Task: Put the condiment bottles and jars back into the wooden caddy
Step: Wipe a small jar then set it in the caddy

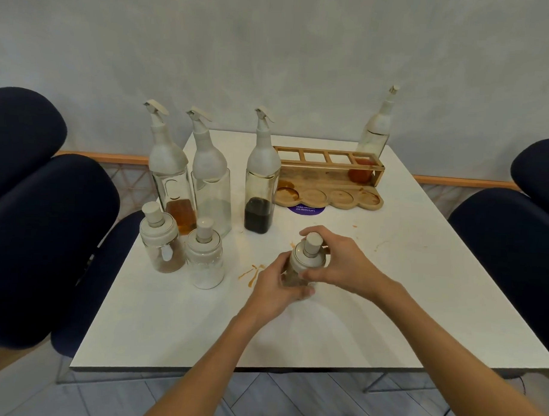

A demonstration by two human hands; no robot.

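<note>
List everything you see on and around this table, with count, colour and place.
wooden caddy: one, light brown; table's far right-centre.
tall bottles: four, clear with white spouts; three left of caddy, one at its right end.
small jars: three, clear with white lids; two front left, plus the held jar.
table: one, white; centre.
sticker: one, purple; at caddy's front edge.
spills: several, orange-brown; table's middle.
chairs: at least two, dark blue; either side.
left hand: one; grips held jar's body.
right hand: one; grips its lid.
</note>
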